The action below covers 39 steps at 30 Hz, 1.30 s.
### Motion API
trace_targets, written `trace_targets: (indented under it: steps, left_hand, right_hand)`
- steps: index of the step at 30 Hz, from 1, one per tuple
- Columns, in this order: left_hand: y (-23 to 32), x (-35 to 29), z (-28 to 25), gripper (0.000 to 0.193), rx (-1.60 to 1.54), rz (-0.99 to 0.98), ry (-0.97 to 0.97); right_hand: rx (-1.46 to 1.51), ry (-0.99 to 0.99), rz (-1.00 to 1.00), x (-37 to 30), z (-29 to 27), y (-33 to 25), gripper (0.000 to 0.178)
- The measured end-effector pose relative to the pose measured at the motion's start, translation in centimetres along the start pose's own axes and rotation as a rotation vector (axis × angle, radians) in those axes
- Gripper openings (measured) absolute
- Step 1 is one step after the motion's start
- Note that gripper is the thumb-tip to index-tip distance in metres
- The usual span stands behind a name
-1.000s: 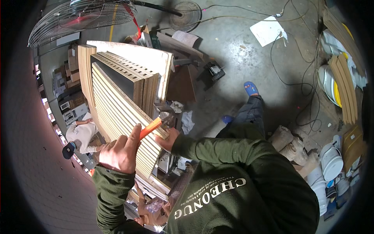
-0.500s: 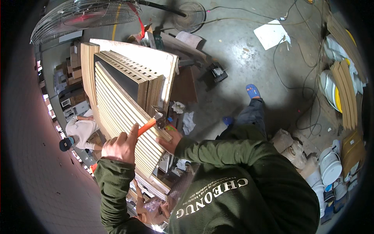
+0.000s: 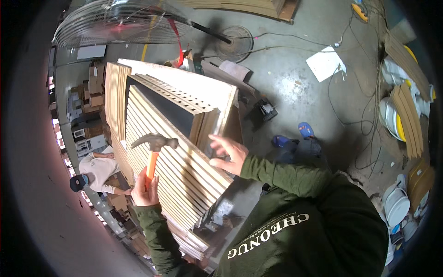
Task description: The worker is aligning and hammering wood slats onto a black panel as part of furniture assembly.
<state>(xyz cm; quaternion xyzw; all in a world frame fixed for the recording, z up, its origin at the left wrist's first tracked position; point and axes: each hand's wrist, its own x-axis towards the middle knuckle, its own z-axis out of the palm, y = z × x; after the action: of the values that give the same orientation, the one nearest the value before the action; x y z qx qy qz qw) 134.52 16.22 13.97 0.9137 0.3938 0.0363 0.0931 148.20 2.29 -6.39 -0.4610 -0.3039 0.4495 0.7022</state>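
Observation:
My left hand [image 3: 145, 190] grips a claw hammer [image 3: 156, 141] by its orange handle, with the dark metal head standing above the fist. Beneath the hammer lies a stack of pale wooden panels [image 3: 184, 173] whose edges show as close stripes. My right hand [image 3: 231, 155] is off the stack's right edge, open, fingers apart and slightly blurred, holding nothing. Just beyond it stand dark-faced boards [image 3: 161, 108] with a slotted strip along their top. A large white board [image 3: 198, 85] leans behind those.
A caged fan [image 3: 120, 25] stands at the upper left, its round base [image 3: 235, 44] on the floor. Cables and a white sheet [image 3: 325, 63] lie farther right. White buckets [image 3: 396, 205] and curved brown boards [image 3: 408, 120] line the right side. A person in a cap [image 3: 99, 171] works at the left.
The hammer has left the panel's near corner and is now raised head-up farther left. My right hand has let go of the panel edge and opened. The whole view has shifted.

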Motion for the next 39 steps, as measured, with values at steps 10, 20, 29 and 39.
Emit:
trace_targets:
  steps: [10,20,29,39]
  left_hand:
    - [-7.9,2.2,1.9,0.027,-0.905,-0.427,0.155]
    - [-2.8,14.8,0.5,0.031,0.521,-0.013,0.13]
    - [-0.3,20.4,2.1,0.031,0.925,0.061,-0.109]
    - [-10.0,15.6,2.5,0.024,-0.207,-0.48,0.322]
  right_hand:
    - [-1.056,-0.339,-0.585,16.3,6.8,-3.0,0.05]
    - [-1.486,-0.542,-0.359,21.8,11.4,-0.1,0.081]
    - [-1.691,-0.503,-0.462,23.1,12.8,1.3,0.065]
    - [-1.265,-0.637,-0.329,22.4,11.4,-1.5,0.054]
